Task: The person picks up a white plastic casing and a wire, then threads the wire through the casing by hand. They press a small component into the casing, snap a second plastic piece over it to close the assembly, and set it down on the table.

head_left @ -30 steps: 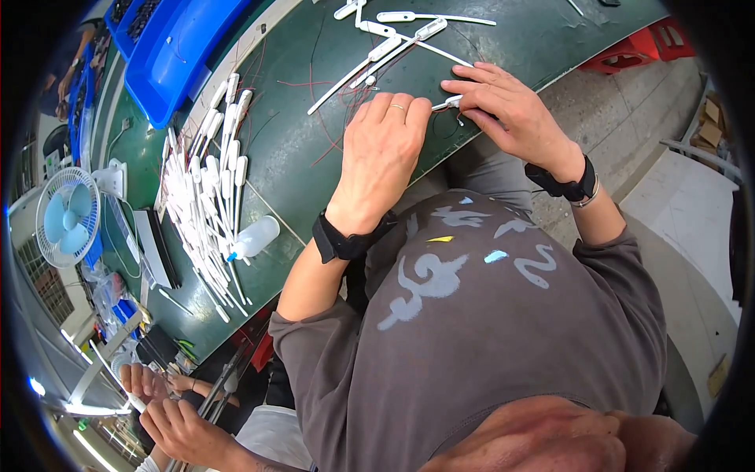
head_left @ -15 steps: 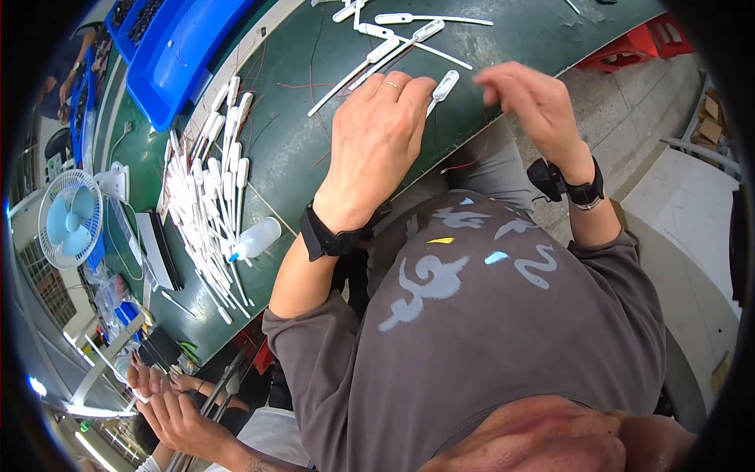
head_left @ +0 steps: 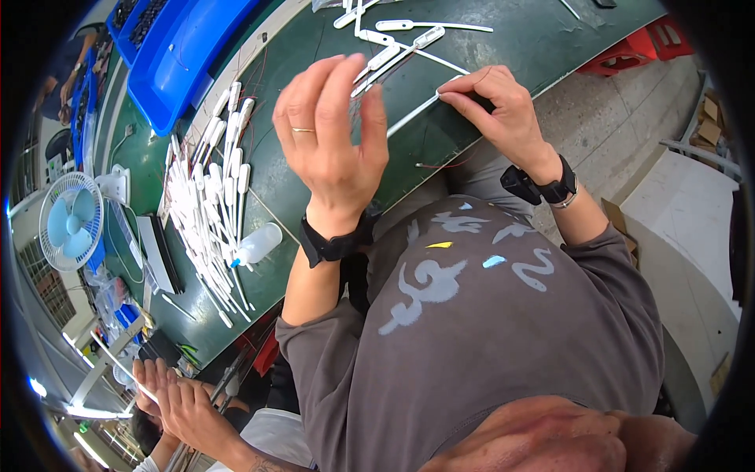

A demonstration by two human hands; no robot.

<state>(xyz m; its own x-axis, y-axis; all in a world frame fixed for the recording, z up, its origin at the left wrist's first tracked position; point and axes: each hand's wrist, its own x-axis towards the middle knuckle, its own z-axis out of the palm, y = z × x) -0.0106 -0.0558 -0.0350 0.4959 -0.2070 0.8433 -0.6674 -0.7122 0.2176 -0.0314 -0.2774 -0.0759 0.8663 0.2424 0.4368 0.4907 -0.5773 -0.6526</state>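
Observation:
My right hand (head_left: 499,110) pinches the upper end of a slim white plastic stick (head_left: 413,116) between thumb and fingers, hiding most of its wider head. The stick slants down-left over the near table edge, its lower end close to my left thumb. My left hand (head_left: 326,130), wearing a ring, is raised above the table with fingers and thumb apart, holding nothing. Just beyond it lie several similar sticks with windowed, paddle-shaped heads, one of them a white stick (head_left: 429,36). A thin red wire (head_left: 444,166) hangs near the edge by my lap.
Left of my left arm lies a big pile of white sticks (head_left: 208,204), beside a clear bottle with a blue tip (head_left: 259,242). Blue trays (head_left: 161,110) and a fan (head_left: 72,219) stand farther left. A co-worker's hands (head_left: 181,405) hold a white stick at lower left.
My left hand has let go of the stick, moved left and spread its fingers. My right hand has come in leftward and pinched the stick's head end.

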